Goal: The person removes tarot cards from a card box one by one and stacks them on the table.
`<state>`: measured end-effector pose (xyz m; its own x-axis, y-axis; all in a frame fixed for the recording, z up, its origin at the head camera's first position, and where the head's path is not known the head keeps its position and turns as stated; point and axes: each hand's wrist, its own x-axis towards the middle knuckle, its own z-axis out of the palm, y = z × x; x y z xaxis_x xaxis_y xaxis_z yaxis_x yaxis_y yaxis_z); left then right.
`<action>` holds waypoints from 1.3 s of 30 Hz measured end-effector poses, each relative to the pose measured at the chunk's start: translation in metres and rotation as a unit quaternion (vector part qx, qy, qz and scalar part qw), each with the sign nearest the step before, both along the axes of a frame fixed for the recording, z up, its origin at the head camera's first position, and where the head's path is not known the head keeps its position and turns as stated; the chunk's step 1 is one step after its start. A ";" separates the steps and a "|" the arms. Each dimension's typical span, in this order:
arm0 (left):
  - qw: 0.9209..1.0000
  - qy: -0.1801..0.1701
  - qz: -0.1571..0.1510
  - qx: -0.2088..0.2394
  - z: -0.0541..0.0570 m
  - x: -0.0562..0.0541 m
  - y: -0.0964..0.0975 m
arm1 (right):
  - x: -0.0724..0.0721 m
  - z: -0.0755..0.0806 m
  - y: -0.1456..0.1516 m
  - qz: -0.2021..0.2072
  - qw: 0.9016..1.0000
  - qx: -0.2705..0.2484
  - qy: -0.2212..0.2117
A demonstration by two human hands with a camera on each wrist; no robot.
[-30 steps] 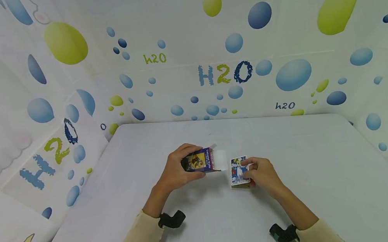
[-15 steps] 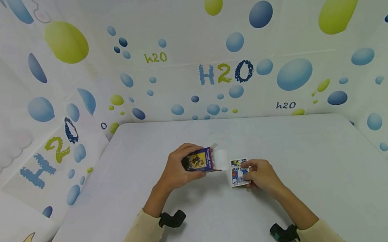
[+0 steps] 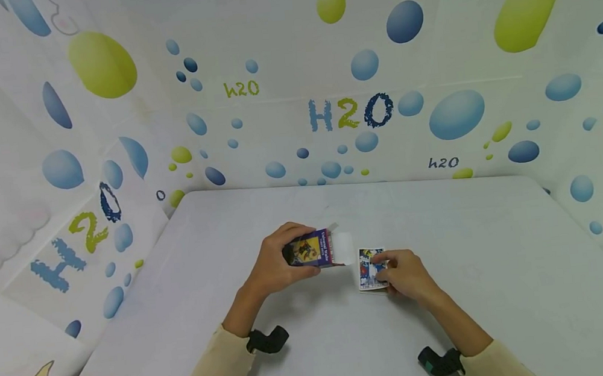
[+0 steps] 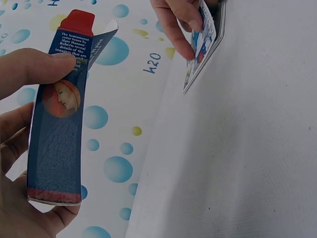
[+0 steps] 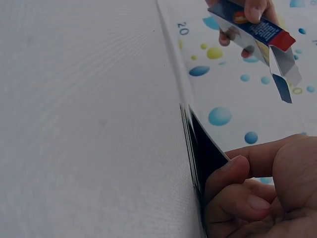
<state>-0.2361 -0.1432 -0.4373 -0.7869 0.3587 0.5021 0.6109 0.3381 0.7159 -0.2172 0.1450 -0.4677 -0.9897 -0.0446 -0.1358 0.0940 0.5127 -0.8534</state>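
My left hand (image 3: 276, 266) holds a small dark blue and yellow card box (image 3: 307, 251) between thumb and fingers, above the table. Its end flaps stand open toward the right; in the left wrist view the box's printed narrow side (image 4: 58, 158) and a red flap (image 4: 78, 22) show. To the right of it, my right hand (image 3: 409, 271) pinches a picture card (image 3: 366, 269) at its right side, the fingertips over its face. That card tilts up from a thin stack of cards (image 5: 190, 153) on the table, its dark underside (image 5: 205, 156) visible in the right wrist view.
A white cloth covers the table (image 3: 307, 357). Behind and at the sides hangs a white curtain (image 3: 277, 45) printed with blue and green drops and H2O lettering. Black wrist cameras sit on the left wrist (image 3: 268, 340) and right wrist (image 3: 439, 361).
The picture card has come down closer to the stack, so the gap under its near edge is narrower. My right fingers have shifted slightly left over it. My left hand and the box stay put.
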 end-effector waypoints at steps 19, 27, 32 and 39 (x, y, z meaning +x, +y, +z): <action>1.000 -0.006 0.003 -0.001 -0.002 -0.001 0.001 | -0.001 -0.004 -0.001 0.007 0.997 0.076 0.029; 1.000 -0.007 0.001 -0.005 -0.001 0.000 0.002 | -0.002 -0.003 0.000 0.011 0.998 0.062 0.027; 1.000 -0.009 0.002 -0.005 0.000 0.000 0.001 | -0.004 -0.003 0.003 0.013 0.998 0.055 0.029; 1.000 -0.014 0.003 0.001 0.003 0.001 -0.001 | -0.006 0.001 0.004 -0.011 0.995 0.080 0.056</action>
